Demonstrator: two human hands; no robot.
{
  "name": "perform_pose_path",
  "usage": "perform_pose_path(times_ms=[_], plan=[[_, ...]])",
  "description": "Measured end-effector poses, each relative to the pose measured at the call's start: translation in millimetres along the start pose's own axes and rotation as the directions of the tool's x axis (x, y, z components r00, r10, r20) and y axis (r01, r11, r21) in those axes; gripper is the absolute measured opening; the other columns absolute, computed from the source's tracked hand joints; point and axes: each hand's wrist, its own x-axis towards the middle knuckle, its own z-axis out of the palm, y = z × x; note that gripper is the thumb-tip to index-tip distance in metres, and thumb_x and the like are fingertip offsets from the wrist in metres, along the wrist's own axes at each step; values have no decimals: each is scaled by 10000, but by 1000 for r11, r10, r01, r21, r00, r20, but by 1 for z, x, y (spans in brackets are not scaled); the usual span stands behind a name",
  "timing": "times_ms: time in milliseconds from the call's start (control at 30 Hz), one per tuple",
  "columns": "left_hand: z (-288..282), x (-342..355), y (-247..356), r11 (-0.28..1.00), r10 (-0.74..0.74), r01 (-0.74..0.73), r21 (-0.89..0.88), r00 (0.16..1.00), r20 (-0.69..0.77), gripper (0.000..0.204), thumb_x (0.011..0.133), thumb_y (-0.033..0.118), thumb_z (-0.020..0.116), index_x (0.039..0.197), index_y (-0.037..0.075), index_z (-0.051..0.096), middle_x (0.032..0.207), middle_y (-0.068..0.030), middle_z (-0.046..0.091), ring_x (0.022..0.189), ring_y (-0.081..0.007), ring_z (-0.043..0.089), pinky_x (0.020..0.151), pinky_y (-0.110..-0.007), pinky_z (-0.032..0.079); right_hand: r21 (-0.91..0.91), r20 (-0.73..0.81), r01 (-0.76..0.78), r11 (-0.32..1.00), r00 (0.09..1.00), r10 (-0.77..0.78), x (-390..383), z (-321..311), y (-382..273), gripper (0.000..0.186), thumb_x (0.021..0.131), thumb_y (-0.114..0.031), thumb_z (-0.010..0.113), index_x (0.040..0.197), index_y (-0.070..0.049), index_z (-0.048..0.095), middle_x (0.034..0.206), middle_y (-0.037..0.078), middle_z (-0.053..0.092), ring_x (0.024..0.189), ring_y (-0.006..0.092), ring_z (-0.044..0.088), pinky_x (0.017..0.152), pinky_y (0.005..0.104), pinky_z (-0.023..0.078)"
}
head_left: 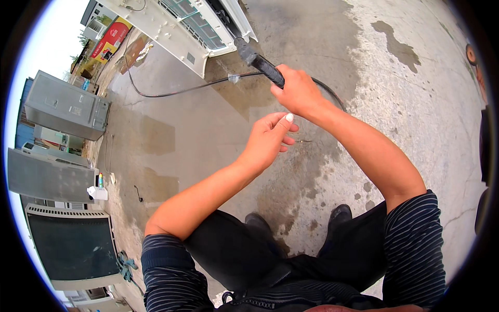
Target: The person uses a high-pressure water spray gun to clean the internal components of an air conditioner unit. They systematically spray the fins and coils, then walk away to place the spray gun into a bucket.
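Observation:
My right hand (299, 89) is wrapped around the black handle of a spray gun (263, 66), its grey nozzle end pointing up toward a white air conditioner unit (182, 39). The unit's cover stands open, showing grid-like filters, and its top is cut off by the view's edge. Just below the right hand, my left hand (267, 136) hovers with loosely bent fingers apart. A white spot shows at its thumb tip; I see no tool in it. A black hose (192, 91) with a clear wrap on it runs across the floor behind the right hand.
Wet concrete floor (208, 135) lies ahead, with drier, pale concrete to the right. Along the left stand a grey washing machine (67, 104), a grey panel-like appliance (52, 177) and a large dark-fronted cabinet (73, 247). A white bottle (97, 193) sits near them. My boots (340, 216) are below.

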Motion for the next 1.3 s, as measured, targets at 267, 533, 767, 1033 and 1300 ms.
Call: perform_pose_path(times_ms=[267,533,767,1033,1300], plan=[[-1,5,-4,995,-27,26,-93,1000,-11,562,1100,450,576,1486,43,537,1287,-120,694,977,-193,687,811,-345,560,48,-23,30,998,999,-29,-1,-9,-6,242,917,-203,712,1041,-9,636,833,230,727,817,445,717,727,537,555],[-6,22,5,963,127,-173,-208,967,-219,794,1040,649,567,1582,87,418,1422,-88,604,1250,-228,593,1029,-443,482,69,-74,74,995,995,-69,-4,-5,-7,249,918,-226,709,988,-12,602,897,223,736,857,442,725,745,545,568],[-14,64,42,907,256,-312,-282,942,-217,539,1091,606,490,1305,122,588,1308,-12,634,1247,-182,581,1099,-450,435,139,-156,136,981,981,-114,6,1,-14,298,926,-269,714,990,-3,597,913,227,741,867,453,721,742,547,565],[-7,95,55,792,343,-460,-401,879,-331,500,1124,542,474,1267,77,592,1246,-33,647,1191,-167,601,1069,-373,469,242,-151,116,963,985,-80,18,-15,-30,414,934,-343,735,1122,20,665,922,243,756,851,446,730,743,536,574],[-3,112,97,665,389,-522,-534,852,-350,519,1107,562,518,1267,69,562,1194,-61,650,1145,-193,626,1032,-375,501,312,-295,204,928,949,-109,43,-24,-46,416,961,-289,711,1224,31,676,915,254,753,850,436,737,748,497,577]])
